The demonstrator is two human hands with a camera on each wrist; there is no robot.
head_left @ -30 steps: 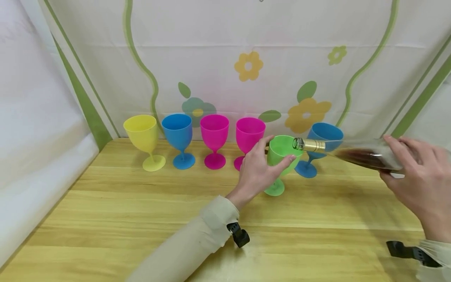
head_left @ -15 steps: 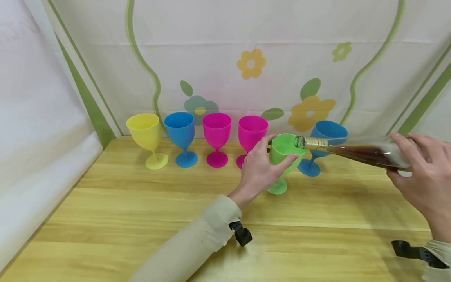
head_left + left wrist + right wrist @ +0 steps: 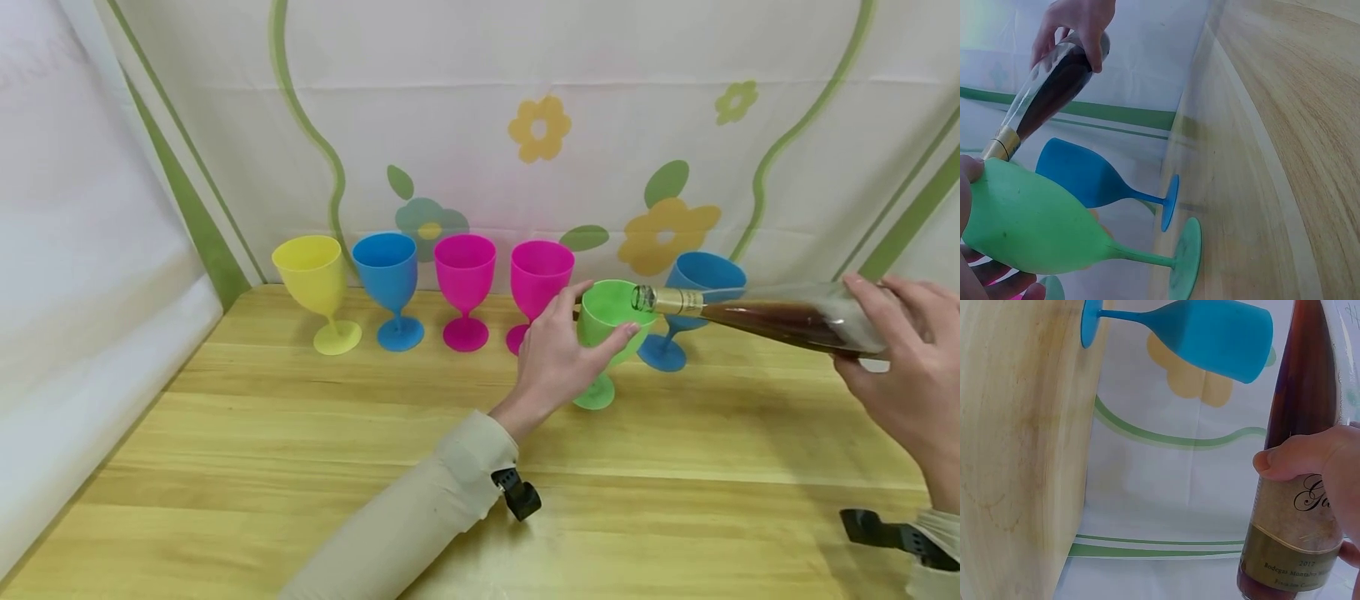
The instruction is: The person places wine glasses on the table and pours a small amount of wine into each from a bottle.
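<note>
My left hand grips the bowl of a green goblet, thumb on the near side. The goblet's foot is close over the wooden table. In my right hand is a clear glass wine bottle, held round its body and tipped almost level. Its open mouth, with a gold neck band, overlaps the goblet's rim. Dark red liquid lies along the bottle's lower side. The right wrist view shows a beige and gold label under the right thumb. Inside the green bowl, no liquid shows.
Behind the bottle stands a blue goblet. Left of the green one, along the back, are two pink goblets, another blue goblet and a yellow goblet. A flowered white curtain hangs behind them.
The whole head view has shifted slightly, so everything sits a little further right and up. Both hands keep their grips, and the bottle's mouth stays at the green rim.
</note>
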